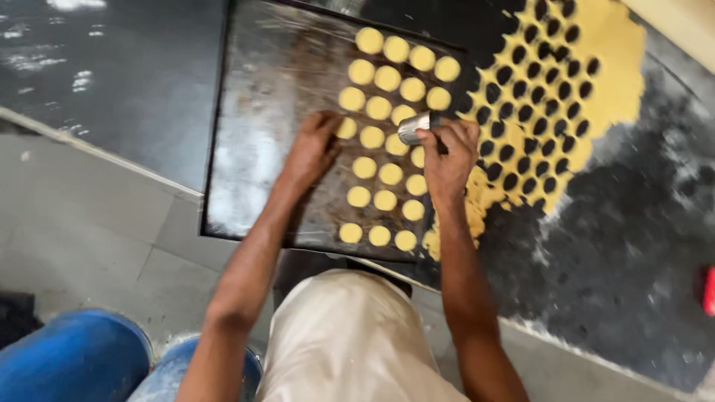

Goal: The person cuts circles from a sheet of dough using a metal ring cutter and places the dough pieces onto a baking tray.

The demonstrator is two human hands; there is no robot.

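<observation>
- Two bare hands are working over a dark, greasy baking tray (246, 149) lying on a black worktop (618, 246).
- Right hand (447, 156) is gripping a small round metal cutter (414, 127), fingers curled tight around it, tilting it on its side above the right part of the tray.
- Left hand (314, 145) is resting on the tray just left of the cutter, fingers bent down onto a yellow dough disc (345, 128); whether it is pinching the disc, I cannot tell.
- Rows of round dough discs (387, 78) are filling the tray's right half.
- Rolled dough sheet (596, 74), riddled with round holes, is lying right of the tray.
</observation>
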